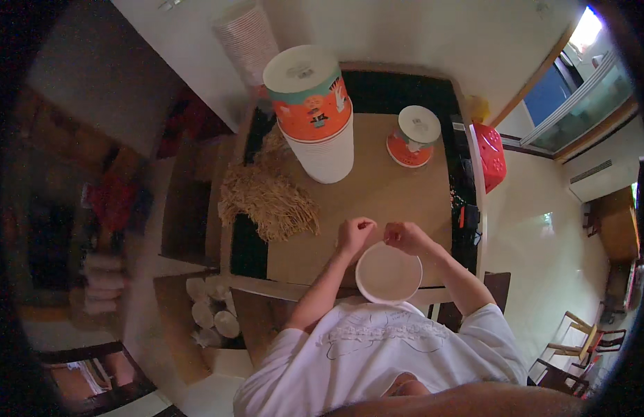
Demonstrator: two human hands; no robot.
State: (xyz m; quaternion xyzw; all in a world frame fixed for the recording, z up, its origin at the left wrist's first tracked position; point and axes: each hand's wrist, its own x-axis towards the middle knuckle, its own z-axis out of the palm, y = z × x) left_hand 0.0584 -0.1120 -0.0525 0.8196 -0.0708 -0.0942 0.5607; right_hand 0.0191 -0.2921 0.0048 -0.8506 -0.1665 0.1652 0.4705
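Observation:
A round white paper bucket [389, 273] stands open-mouthed at the near edge of the table, close to my body. My left hand [355, 235] is closed in a pinch just beyond its far left rim. Over the far rim, my right hand [405, 237] is also pinched, a short gap from the left one. Anything between the fingers of either hand is too small to make out. To the left lies a heap of tan cord-like strands [270, 198]. Beyond my hands rises a tall upside-down stack of printed orange and teal paper buckets [315, 115].
Brown cardboard [377, 187] covers the middle of the table. A short stack of printed buckets [414, 137] stands at the far right. Stacked white tubs [245, 42] lean by the wall. A cardboard box [179, 306] with white pieces is at lower left; a red basket [490, 156] is right.

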